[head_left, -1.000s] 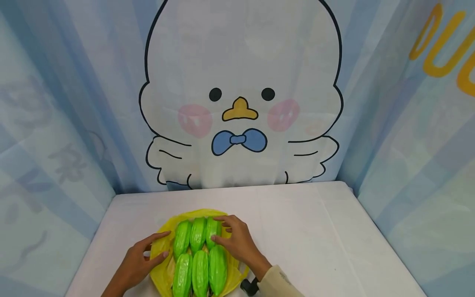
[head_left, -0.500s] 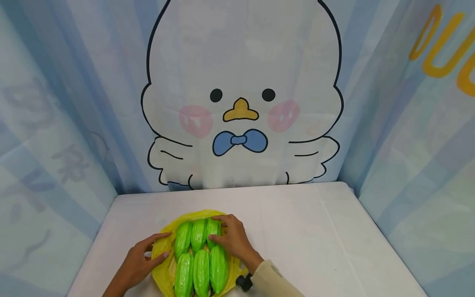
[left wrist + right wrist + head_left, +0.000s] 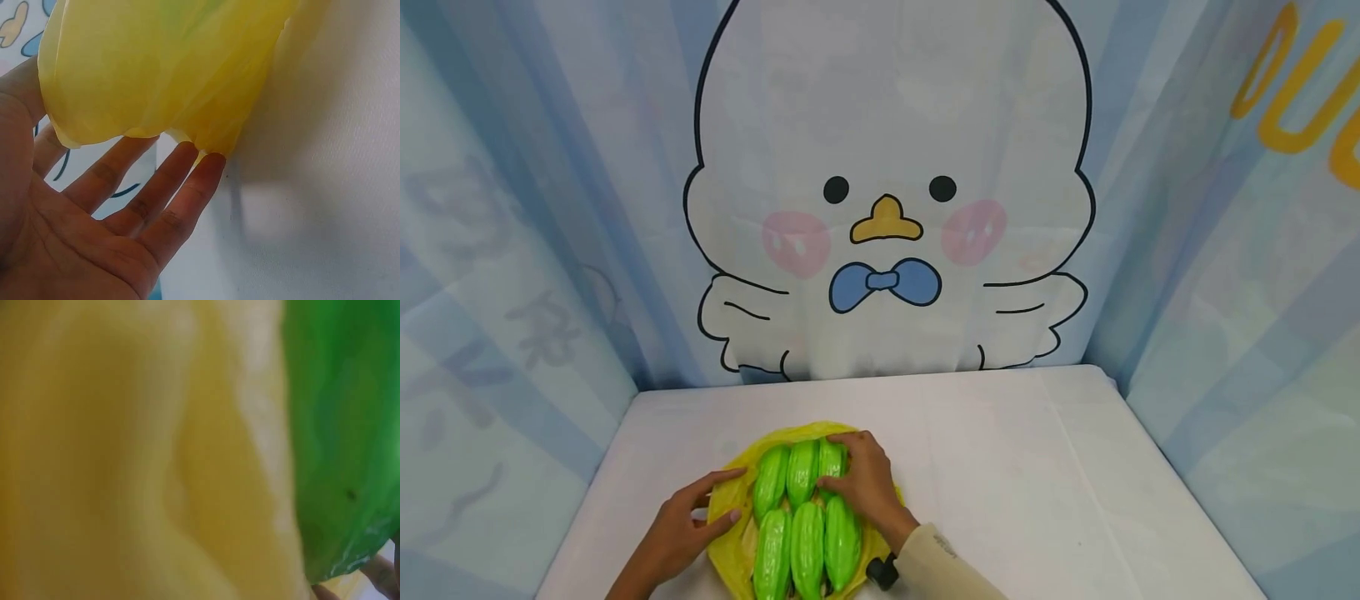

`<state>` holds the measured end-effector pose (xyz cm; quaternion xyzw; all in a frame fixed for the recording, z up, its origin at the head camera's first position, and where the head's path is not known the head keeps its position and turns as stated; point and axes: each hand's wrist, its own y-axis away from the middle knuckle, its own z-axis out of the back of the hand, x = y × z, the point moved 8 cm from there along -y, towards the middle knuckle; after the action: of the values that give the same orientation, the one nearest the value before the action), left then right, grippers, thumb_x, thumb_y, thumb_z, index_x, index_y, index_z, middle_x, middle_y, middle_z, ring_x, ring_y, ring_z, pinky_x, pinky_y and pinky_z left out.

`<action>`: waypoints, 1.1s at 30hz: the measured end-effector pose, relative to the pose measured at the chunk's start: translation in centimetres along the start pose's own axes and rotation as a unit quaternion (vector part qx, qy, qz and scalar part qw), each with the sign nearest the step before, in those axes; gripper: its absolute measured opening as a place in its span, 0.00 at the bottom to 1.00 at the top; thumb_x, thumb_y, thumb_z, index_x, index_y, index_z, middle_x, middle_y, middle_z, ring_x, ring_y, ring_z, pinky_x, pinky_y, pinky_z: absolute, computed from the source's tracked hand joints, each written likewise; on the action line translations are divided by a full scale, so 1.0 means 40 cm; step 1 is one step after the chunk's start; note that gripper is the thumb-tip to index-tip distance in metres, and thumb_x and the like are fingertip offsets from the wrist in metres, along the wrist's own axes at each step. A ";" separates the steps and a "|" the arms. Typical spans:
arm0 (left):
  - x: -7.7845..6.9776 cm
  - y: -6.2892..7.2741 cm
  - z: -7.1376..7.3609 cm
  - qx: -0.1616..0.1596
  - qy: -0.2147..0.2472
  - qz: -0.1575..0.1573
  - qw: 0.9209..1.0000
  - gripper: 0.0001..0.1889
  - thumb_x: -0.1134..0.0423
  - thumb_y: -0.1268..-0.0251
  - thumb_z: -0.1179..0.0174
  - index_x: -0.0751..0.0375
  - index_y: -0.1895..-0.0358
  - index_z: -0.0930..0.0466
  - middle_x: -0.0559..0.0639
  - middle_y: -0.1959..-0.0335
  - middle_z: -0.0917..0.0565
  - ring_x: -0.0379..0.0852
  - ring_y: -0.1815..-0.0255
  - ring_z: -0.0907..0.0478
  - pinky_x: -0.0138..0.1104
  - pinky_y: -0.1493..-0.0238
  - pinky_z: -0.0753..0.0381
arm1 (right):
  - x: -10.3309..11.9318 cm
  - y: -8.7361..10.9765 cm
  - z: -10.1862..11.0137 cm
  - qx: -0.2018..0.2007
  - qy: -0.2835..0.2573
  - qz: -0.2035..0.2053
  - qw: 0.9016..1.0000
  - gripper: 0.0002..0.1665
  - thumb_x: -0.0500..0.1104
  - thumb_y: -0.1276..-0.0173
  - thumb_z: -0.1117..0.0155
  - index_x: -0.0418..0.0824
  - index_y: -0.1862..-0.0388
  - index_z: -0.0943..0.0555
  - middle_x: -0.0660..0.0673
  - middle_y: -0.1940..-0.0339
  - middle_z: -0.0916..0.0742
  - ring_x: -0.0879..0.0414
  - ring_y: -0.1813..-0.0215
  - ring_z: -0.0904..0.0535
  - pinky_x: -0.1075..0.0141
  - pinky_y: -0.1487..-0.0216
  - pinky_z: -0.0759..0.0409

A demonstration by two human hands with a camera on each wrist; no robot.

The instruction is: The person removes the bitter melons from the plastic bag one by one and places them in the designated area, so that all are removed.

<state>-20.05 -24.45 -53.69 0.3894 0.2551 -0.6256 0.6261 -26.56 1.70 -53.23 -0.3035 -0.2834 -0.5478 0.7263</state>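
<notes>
a person's two bare hands work at a yellow plastic bag [image 3: 730,550] spread on a white table [image 3: 1015,483]. six glossy green oblongs [image 3: 807,542] lie within the bag's outline, in a far row of three and a near row of three. beyond the bag hangs a curtain [image 3: 880,108] printed with a duck.

the left hand [image 3: 681,533] is at the bag's left edge, thumb and forefinger spread apart; in the left wrist view its fingers are stretched out, tips touching the film, with no grip closed on it. the right hand [image 3: 867,479], in a beige sleeve [image 3: 947,567], reaches over the bag's right side and pinches the far right oblong [image 3: 832,460] between thumb and fingers. that oblong lies at the bag's far right, beside the middle one of its row. the right wrist view is blurred and mostly yellow film, so how firm the pinch is cannot be told.

the step in hand seems to be placing or straightening this one oblong while the left hand steadies the bag. as a judgement, the next move calls for a light right-hand release that spares the neighbouring oblongs, with the bag's left edge held against slipping.
</notes>
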 end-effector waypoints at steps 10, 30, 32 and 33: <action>-0.004 -0.001 0.000 0.003 0.007 -0.008 1.000 0.30 0.53 0.29 0.30 0.51 0.26 0.23 0.68 0.22 0.28 0.57 0.45 0.14 0.48 0.52 0.08 | 0.007 0.004 0.008 -0.009 0.000 -0.006 1.000 0.35 0.44 0.42 0.14 0.44 0.34 0.15 0.43 0.42 0.13 0.48 0.44 0.17 0.52 0.45 0.14; 0.002 0.000 0.003 0.003 0.013 0.009 1.000 0.32 0.51 0.30 0.29 0.51 0.25 0.25 0.69 0.22 0.29 0.54 0.49 0.13 0.45 0.55 0.07 | 0.033 0.027 0.055 0.026 -0.104 -0.035 0.994 0.33 0.41 0.37 0.18 0.43 0.32 0.16 0.40 0.38 0.15 0.44 0.39 0.16 0.56 0.40 0.10; 0.005 0.000 0.004 0.002 0.014 0.011 1.000 0.33 0.51 0.30 0.29 0.51 0.24 0.25 0.70 0.22 0.30 0.54 0.49 0.13 0.45 0.55 0.07 | 0.032 0.030 0.059 0.028 -0.110 -0.038 0.993 0.33 0.41 0.37 0.18 0.42 0.33 0.16 0.40 0.39 0.15 0.44 0.39 0.15 0.57 0.40 0.11; 0.006 0.000 0.004 0.002 0.015 0.011 1.000 0.33 0.51 0.30 0.29 0.51 0.24 0.26 0.70 0.21 0.30 0.54 0.49 0.13 0.45 0.54 0.07 | 0.031 0.032 0.061 0.029 -0.112 -0.039 0.993 0.33 0.41 0.37 0.18 0.42 0.33 0.16 0.40 0.39 0.15 0.45 0.39 0.15 0.57 0.40 0.11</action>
<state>-20.05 -24.71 -53.80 0.4027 0.2583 -0.6133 0.6285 -25.22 3.03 -50.86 -0.3302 -0.3902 -0.5296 0.6769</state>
